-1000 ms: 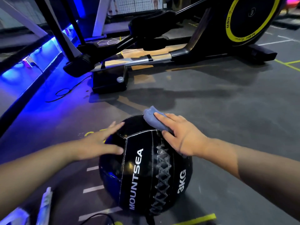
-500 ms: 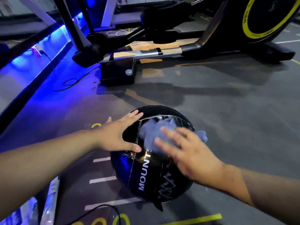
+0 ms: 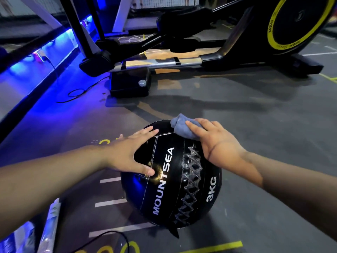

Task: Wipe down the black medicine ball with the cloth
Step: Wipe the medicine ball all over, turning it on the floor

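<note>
While my right hand point(image 3: 213, 141) has swept back from the ball's near face to its far upper right, its fingers point(image 3: 196, 127) press the bunched blue cloth point(image 3: 182, 127) against the black medicine ball point(image 3: 171, 178), so I judge the top is getting covered. My left hand point(image 3: 127, 154) stays flat and spread, steadying the left side. Resting on the floor point(image 3: 255, 115), the ball has room; the exercise machine point(image 3: 200, 59) stands well apart, a cable point(image 3: 116, 236) nearer.
</note>
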A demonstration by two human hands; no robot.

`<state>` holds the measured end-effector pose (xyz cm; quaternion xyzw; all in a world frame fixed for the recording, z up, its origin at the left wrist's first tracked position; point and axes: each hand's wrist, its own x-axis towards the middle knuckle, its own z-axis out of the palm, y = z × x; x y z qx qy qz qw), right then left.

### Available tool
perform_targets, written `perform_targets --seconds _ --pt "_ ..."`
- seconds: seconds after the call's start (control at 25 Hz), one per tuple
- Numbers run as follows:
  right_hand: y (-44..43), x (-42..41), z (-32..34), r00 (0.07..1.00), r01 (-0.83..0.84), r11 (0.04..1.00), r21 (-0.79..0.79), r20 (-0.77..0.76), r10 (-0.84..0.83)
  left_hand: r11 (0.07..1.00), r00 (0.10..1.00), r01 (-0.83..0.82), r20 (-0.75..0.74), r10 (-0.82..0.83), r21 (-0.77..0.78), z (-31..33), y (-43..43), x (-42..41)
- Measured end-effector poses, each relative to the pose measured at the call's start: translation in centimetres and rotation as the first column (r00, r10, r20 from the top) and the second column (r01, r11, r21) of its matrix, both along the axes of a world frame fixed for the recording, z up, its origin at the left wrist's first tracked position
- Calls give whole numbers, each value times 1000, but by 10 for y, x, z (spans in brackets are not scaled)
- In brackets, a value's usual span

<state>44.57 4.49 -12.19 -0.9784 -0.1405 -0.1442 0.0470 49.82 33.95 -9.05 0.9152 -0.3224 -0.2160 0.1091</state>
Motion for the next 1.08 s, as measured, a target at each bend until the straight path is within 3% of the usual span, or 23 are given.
perform_targets --seconds 0.16,0.2,0.28,0.4,0.64,0.8,0.92,1.08 --pt "-28 26 -2 928 287 925 250 -312 -203 1000 1000 -15 4 15 7 5 -4 -5" --pt "-31 20 -4 925 306 892 332 -326 -196 1000 1000 -10 12 10 15 5 -2 -6" --pt "-24 -8 -9 974 199 866 459 -187 -125 999 999 -18 27 17 29 6 3 -7" --pt "-5 -51 -14 1000 -9 949 314 -14 14 999 999 -47 25 47 3 4 14 -4" --pt "8 -99 -26 966 -258 965 46 21 257 995 998 -62 -3 63 82 13 29 8" --pt "2 -102 -25 957 -289 946 148 30 288 988 957 77 268 -110 132 38 -6 -5" --pt "-4 -100 -21 948 -317 914 253 72 309 955 784 276 548 -290 111 39 -53 -20" --pt "-39 -86 -7 962 -273 914 299 96 256 911 672 356 619 -406 210 35 -103 -15"
